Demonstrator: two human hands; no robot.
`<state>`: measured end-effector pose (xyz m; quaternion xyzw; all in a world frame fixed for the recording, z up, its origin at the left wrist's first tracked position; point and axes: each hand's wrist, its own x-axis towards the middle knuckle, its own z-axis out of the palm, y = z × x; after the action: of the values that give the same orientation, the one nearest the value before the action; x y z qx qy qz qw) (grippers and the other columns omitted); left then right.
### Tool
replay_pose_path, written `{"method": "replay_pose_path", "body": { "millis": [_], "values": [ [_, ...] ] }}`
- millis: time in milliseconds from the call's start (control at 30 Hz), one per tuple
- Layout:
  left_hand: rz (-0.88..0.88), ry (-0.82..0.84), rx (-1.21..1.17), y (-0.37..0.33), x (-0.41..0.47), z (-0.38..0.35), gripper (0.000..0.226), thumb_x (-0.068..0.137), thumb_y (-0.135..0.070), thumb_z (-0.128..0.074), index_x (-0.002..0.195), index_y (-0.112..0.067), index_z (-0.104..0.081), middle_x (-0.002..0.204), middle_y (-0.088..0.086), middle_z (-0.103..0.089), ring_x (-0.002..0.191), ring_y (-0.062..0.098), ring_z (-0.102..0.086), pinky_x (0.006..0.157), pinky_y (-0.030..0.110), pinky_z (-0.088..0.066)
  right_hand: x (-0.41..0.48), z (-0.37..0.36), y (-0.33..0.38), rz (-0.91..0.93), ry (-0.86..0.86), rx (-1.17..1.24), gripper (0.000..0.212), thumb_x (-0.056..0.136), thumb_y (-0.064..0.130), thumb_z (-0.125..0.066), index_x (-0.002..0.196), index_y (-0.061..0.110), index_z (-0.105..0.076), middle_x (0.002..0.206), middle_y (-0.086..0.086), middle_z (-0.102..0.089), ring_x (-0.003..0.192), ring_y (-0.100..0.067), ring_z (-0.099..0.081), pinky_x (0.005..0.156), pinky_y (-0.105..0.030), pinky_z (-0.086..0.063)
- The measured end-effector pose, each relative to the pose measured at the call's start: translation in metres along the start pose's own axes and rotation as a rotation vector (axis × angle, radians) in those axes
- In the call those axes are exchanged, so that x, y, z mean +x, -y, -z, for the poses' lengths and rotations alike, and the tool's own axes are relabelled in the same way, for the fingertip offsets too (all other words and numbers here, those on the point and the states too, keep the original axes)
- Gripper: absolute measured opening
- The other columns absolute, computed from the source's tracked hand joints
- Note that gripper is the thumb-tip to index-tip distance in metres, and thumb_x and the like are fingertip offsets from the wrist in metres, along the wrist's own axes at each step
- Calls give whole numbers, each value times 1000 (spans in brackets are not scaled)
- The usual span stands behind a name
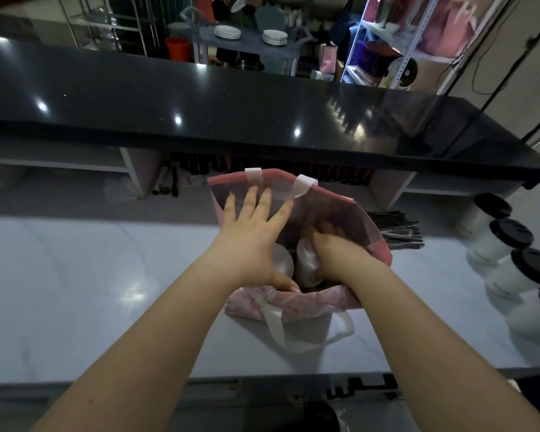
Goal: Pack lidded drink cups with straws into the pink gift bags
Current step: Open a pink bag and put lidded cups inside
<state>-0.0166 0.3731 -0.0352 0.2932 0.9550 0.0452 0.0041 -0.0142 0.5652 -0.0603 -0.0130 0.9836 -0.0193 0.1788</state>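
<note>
Fingers (252, 202) of left hand (250, 241) splayed on pink bag (309, 302), right hand (334, 249) inside, grip unclear

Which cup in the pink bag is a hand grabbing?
The right-side clear plastic cup, held by the right hand; the other clear cup stands left of it.

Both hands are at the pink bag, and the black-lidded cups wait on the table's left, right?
No. The head view shows the black-lidded cups on the table's right side. The left hand and right hand are at the pink bag.
</note>
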Motion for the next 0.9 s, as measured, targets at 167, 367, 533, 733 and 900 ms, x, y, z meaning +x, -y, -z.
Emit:
{"method": "replay_pose_path", "body": {
  "millis": [167, 367, 533, 733, 900],
  "values": [
    [-11, -35, -16, 2, -4, -1, 138, 52, -86, -64, 148, -39, 23, 160, 6, 24, 142, 30, 34, 114, 61, 16, -3, -13, -5, 8, 3, 53, 100, 68, 50, -73, 145, 36, -10, 154, 3, -6, 143, -31, -11, 109, -47, -27],
    [-25, -69, -31, -1, 1, -6, 139, 47, -87, -66, 143, -50, 27, 161, 1, 23, 140, 29, 37, 111, 60, 21, -2, -41, -8, 7, 154, 12, 109, 81, 73, -51, 146, 36, 27, 150, 5, 43, 139, -22, 38, 115, -51, 13],
    [-9, -60, -10, 0, 6, -7, 137, 49, -88, -64, 143, -50, 28, 161, 1, 23, 141, 30, 35, 110, 62, 20, -2, -29, -5, 23, 183, 25, 100, 86, 70, -46, 147, 37, 27, 151, 4, 42, 140, -23, 37, 116, -49, 15],
    [10, -97, -84, -1, 5, 14, 102, 74, -74, -60, 153, -42, -4, 163, 3, -10, 150, 26, -2, 116, 62, 1, -22, 51, -6, 136, 57, 225, 70, 92, 28, -61, 151, 36, -25, 151, 2, -40, 129, -18, -44, 102, -32, -37],
    [22, -267, -87, -13, 6, 39, 50, 93, -44, -53, 139, -29, -45, 136, -4, -52, 129, 22, -41, 105, 45, -31, -48, 74, -15, 96, -261, 383, 48, 86, 20, -69, 130, 35, -54, 117, 9, -62, 104, -13, -59, 89, -34, -52]
  ]
}}
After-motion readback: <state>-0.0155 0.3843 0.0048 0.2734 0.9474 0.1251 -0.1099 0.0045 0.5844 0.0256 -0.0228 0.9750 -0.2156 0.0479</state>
